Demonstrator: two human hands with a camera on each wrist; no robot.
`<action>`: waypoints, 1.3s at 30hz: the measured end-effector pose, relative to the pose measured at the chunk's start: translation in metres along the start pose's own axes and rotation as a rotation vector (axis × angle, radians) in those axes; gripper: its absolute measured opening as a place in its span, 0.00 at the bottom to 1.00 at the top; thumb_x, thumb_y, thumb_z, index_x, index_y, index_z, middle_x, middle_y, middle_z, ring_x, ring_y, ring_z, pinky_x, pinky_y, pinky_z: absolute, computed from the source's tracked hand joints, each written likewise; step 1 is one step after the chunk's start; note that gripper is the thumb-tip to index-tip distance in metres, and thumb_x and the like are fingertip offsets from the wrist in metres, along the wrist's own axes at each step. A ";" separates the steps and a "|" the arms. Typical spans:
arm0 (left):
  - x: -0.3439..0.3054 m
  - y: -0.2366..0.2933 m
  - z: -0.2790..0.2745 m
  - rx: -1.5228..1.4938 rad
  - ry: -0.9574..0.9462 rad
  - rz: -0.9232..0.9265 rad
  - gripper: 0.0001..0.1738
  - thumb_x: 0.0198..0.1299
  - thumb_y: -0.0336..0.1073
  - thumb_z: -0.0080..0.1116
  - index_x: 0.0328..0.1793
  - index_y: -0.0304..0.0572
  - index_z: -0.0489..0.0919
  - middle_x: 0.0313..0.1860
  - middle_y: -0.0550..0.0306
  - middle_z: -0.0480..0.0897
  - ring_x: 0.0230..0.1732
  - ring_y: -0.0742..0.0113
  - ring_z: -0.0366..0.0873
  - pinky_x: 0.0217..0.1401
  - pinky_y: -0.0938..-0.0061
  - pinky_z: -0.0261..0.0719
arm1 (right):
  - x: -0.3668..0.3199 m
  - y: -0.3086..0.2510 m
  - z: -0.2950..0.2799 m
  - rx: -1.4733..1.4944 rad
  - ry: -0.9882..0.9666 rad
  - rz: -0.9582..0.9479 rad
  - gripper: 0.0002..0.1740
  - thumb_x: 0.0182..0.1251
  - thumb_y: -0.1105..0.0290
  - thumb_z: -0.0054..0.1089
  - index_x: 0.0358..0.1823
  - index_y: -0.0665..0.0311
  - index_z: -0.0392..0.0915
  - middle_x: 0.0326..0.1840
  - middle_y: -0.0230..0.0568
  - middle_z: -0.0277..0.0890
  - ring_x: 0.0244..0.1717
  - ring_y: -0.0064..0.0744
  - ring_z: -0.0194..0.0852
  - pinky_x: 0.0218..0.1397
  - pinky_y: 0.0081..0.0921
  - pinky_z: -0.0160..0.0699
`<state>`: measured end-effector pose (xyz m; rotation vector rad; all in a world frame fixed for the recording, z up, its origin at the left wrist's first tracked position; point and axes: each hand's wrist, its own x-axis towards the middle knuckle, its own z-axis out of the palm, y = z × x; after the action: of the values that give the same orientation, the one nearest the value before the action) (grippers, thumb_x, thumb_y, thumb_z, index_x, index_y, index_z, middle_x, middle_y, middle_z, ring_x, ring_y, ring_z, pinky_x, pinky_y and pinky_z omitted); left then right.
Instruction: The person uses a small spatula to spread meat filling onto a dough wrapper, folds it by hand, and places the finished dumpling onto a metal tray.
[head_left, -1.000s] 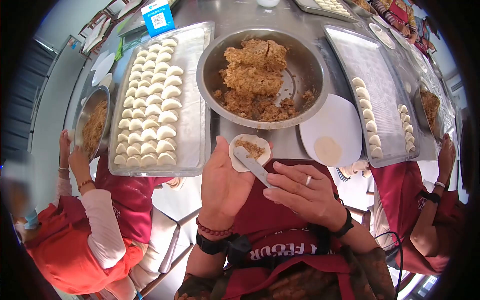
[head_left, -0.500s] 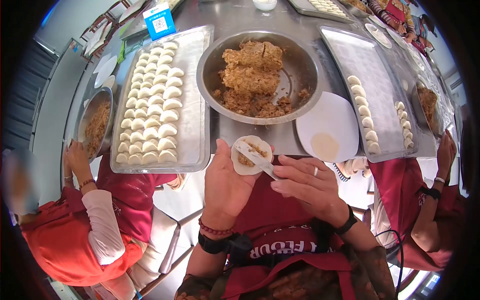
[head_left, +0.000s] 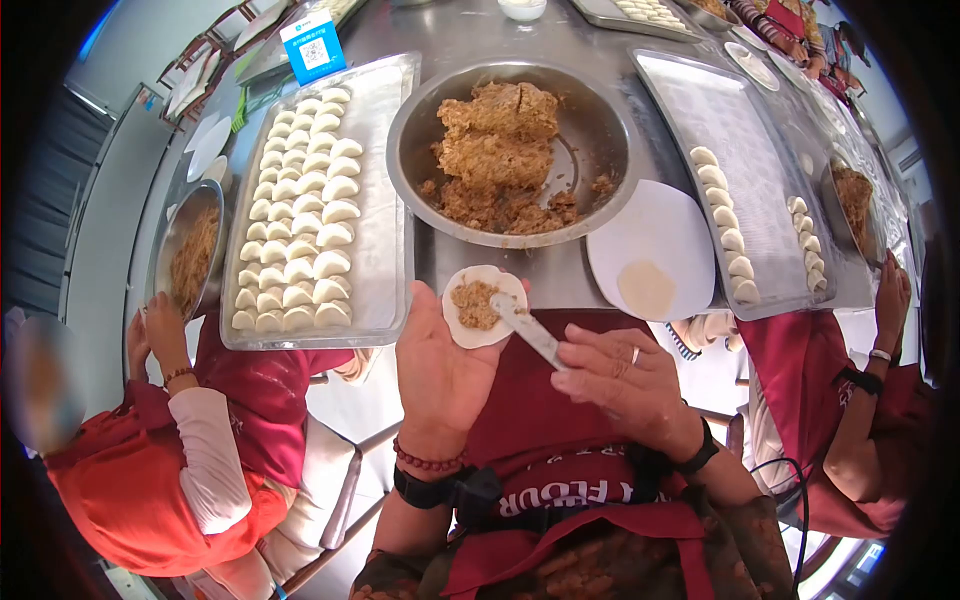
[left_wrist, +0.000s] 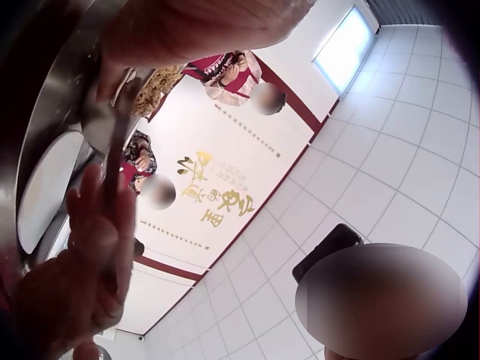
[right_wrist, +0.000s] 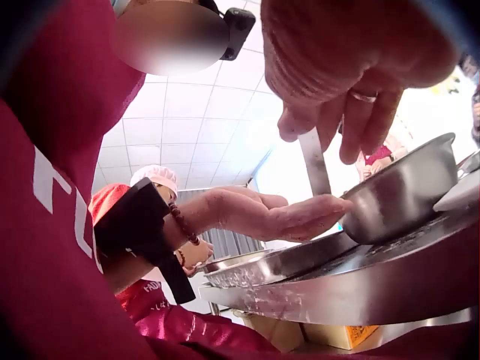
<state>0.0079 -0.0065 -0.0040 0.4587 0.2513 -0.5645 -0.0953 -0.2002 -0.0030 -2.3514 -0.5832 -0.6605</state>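
Note:
In the head view my left hand (head_left: 445, 375) lies palm up, and a round dough wrapper (head_left: 462, 333) rests on its fingers. Brown filling (head_left: 474, 304) covers the wrapper's middle. My right hand (head_left: 625, 385) pinches a flat metal spatula (head_left: 540, 343), whose tip is at the filling's right edge. The right wrist view shows the spatula (right_wrist: 315, 161) pointing down from my right hand (right_wrist: 352, 60) toward my left hand (right_wrist: 285, 217). A large steel bowl (head_left: 600, 215) of filling stands just beyond both hands.
A tray (head_left: 385, 250) with rows of dumplings is left of the bowl; another tray (head_left: 690, 110) with fewer dumplings is at the right. A white plate (head_left: 650, 225) bearing one wrapper (head_left: 646, 289) lies between. People work on both sides, near smaller bowls (head_left: 187, 250).
The spatula has drawn back from over the filling to its right edge, uncovering more of it. The wrapper and left hand have shifted slightly left.

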 end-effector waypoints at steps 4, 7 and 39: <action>0.003 0.004 -0.002 -0.003 0.033 0.022 0.38 0.79 0.56 0.26 0.68 0.19 0.62 0.68 0.27 0.69 0.73 0.29 0.63 0.79 0.40 0.59 | 0.012 -0.001 -0.014 0.124 0.033 0.034 0.14 0.54 0.76 0.71 0.43 0.53 0.85 0.50 0.34 0.86 0.59 0.38 0.83 0.50 0.31 0.82; 0.007 0.004 -0.004 -0.052 0.051 0.031 0.37 0.79 0.55 0.26 0.68 0.19 0.62 0.68 0.27 0.69 0.73 0.29 0.62 0.79 0.39 0.59 | 0.025 0.014 -0.023 0.181 0.146 0.116 0.12 0.58 0.76 0.69 0.43 0.55 0.85 0.49 0.35 0.87 0.58 0.37 0.83 0.50 0.31 0.82; -0.013 -0.022 0.018 0.023 -0.072 -0.110 0.37 0.79 0.55 0.29 0.70 0.18 0.59 0.68 0.27 0.69 0.72 0.28 0.64 0.78 0.39 0.61 | 0.086 0.059 -0.013 0.140 0.292 0.364 0.17 0.66 0.64 0.63 0.55 0.59 0.81 0.54 0.45 0.84 0.48 0.48 0.84 0.51 0.35 0.80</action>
<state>-0.0133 -0.0258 0.0088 0.4478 0.2022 -0.6911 -0.0003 -0.2308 0.0299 -2.1016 -0.0650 -0.7457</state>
